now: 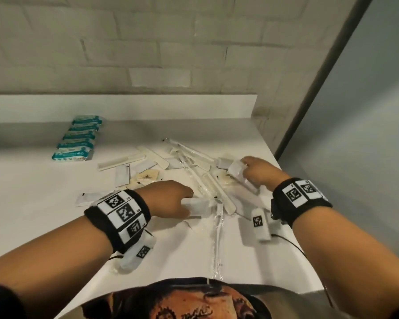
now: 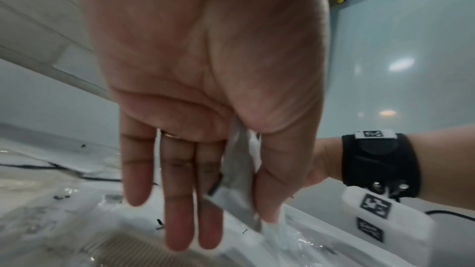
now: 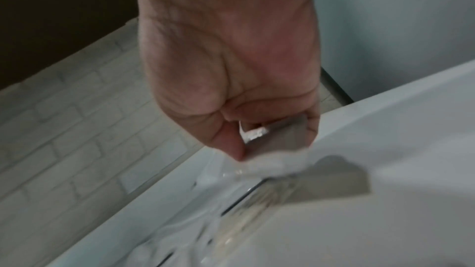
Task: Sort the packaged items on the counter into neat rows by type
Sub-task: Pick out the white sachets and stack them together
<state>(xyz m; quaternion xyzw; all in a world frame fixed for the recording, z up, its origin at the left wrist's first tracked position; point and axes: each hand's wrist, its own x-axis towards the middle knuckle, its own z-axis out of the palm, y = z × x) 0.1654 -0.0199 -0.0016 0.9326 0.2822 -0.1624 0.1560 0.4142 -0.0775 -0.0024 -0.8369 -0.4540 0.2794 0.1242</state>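
Note:
A loose pile of white packaged items (image 1: 171,166) lies mid-counter: wrapped combs, long wrapped toothbrushes, flat sachets and cream soap packs. At the back left, several teal packets (image 1: 76,140) lie in a neat row. My left hand (image 1: 189,203) is at the pile's near side and pinches a flat white sachet (image 1: 199,207) between thumb and forefinger; in the left wrist view the other fingers of my left hand (image 2: 239,224) hang straight beside the sachet (image 2: 236,180). My right hand (image 1: 247,168) is over the pile's right end, curled round a small white packet (image 1: 237,172), and the right wrist view shows the packet (image 3: 277,137) in my right hand (image 3: 272,145).
The white counter (image 1: 44,215) ends at a right edge (image 1: 293,194) beside a grey panel (image 1: 355,134). A raised white ledge (image 1: 124,107) and a tiled wall run along the back. Bare counter lies left of the pile and in front of the teal row.

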